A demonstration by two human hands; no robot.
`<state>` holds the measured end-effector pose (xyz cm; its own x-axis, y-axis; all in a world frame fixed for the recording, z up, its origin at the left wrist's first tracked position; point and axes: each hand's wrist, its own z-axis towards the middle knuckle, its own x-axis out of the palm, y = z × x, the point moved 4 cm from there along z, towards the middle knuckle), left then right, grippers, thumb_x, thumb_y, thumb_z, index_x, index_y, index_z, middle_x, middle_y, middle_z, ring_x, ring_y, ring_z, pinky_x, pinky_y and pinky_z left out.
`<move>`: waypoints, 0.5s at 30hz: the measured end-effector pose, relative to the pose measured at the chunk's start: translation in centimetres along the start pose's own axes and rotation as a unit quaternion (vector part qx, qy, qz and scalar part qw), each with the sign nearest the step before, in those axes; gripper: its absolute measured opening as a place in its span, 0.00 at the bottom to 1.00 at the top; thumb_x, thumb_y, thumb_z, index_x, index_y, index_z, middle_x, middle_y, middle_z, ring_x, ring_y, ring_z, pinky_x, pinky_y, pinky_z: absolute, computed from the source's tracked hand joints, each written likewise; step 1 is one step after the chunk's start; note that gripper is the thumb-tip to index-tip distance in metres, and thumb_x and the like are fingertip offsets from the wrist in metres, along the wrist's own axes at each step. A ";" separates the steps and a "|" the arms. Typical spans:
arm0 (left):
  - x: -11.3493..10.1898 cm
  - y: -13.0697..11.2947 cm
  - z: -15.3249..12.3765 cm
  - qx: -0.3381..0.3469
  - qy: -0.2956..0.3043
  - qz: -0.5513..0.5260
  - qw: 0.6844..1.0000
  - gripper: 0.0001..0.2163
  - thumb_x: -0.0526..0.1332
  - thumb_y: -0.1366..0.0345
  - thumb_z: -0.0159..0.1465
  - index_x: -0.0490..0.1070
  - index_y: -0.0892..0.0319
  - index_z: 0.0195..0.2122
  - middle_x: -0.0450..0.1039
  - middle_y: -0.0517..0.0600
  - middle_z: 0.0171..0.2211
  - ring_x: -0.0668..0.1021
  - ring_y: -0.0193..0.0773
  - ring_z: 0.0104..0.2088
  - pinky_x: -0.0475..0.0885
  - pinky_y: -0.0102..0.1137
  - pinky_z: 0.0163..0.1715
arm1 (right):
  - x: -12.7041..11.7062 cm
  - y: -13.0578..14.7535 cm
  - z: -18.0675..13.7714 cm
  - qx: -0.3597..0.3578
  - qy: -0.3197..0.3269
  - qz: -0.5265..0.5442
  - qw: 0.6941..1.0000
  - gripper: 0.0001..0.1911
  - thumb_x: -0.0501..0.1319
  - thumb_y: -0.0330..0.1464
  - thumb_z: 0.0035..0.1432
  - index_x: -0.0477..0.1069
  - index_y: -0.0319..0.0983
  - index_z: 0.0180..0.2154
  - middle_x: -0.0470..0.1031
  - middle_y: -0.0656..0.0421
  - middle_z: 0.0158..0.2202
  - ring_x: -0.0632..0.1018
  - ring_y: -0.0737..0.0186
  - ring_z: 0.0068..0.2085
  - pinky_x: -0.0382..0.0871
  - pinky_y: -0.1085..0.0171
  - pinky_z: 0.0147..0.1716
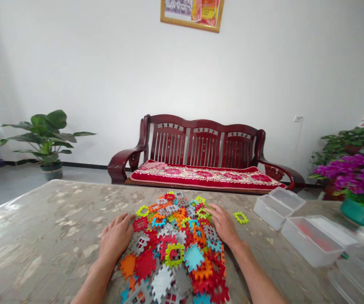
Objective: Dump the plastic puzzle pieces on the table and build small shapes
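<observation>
A heap of flat interlocking plastic tiles [175, 245] in red, grey, orange, blue and lime lies on the marbled table [51, 223] in front of me. My left hand [116, 237] rests flat with fingers spread against the heap's left side, touching red and grey tiles. My right hand [222, 224] lies flat on the heap's right side, fingers stretched toward lime tiles. Neither hand holds a tile. One lime tile [241, 217] sits alone just right of my right hand.
Clear plastic boxes [278, 207] [311, 238] with lids stand on the table's right, more lids at the right edge. A teal pot of purple flowers [359, 185] is far right. Behind the table are a dark wooden bench [201, 156] and a leafy plant [47, 139].
</observation>
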<state>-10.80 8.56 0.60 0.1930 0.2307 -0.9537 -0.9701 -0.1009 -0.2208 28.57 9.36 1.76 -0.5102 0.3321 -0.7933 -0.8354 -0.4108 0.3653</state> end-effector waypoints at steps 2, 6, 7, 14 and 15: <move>0.0 -0.1 0.0 0.000 -0.005 0.000 1.000 0.21 0.46 0.67 0.66 0.71 0.51 0.56 0.69 0.52 0.60 0.70 0.46 0.59 0.63 0.43 0.58 | -0.1 0.2 0.1 0.004 0.015 -0.018 1.000 0.27 0.52 0.20 0.56 0.75 0.48 0.52 0.71 0.57 0.57 0.70 0.59 0.58 0.63 0.57 0.59; 0.0 0.0 0.0 -0.006 -0.007 -0.006 1.000 0.21 0.47 0.66 0.66 0.72 0.51 0.56 0.69 0.52 0.59 0.71 0.46 0.59 0.63 0.42 0.58 | -0.2 0.4 0.1 0.021 0.032 -0.031 0.999 0.22 0.55 0.22 0.56 0.77 0.46 0.48 0.72 0.57 0.56 0.71 0.57 0.57 0.63 0.56 0.58; 0.0 0.0 0.0 -0.006 -0.008 -0.008 1.000 0.21 0.47 0.66 0.66 0.72 0.51 0.55 0.70 0.52 0.59 0.71 0.46 0.59 0.62 0.42 0.59 | -0.2 0.5 0.1 0.024 0.033 -0.030 0.999 0.21 0.56 0.22 0.56 0.77 0.46 0.46 0.72 0.57 0.56 0.72 0.57 0.57 0.63 0.56 0.57; 0.2 0.2 0.1 -0.003 0.004 0.002 1.000 0.22 0.45 0.65 0.67 0.70 0.50 0.57 0.68 0.51 0.60 0.69 0.46 0.60 0.62 0.42 0.59 | -0.3 0.2 -0.2 0.043 0.013 -0.023 0.999 0.13 0.55 0.25 0.57 0.74 0.42 0.41 0.74 0.55 0.53 0.75 0.57 0.53 0.66 0.57 0.53; 0.2 0.2 0.1 -0.003 0.007 0.003 1.000 0.22 0.45 0.65 0.67 0.70 0.50 0.57 0.68 0.51 0.61 0.69 0.45 0.60 0.62 0.42 0.59 | -0.4 -0.1 -0.3 0.050 0.000 -0.023 0.998 0.13 0.55 0.25 0.57 0.74 0.42 0.41 0.74 0.55 0.52 0.75 0.57 0.52 0.66 0.58 0.53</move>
<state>-11.00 8.65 0.40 0.1893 0.2175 -0.9575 -0.9704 -0.1076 -0.2162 28.92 9.03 1.92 -0.4714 0.3476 -0.8105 -0.8738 -0.3088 0.3758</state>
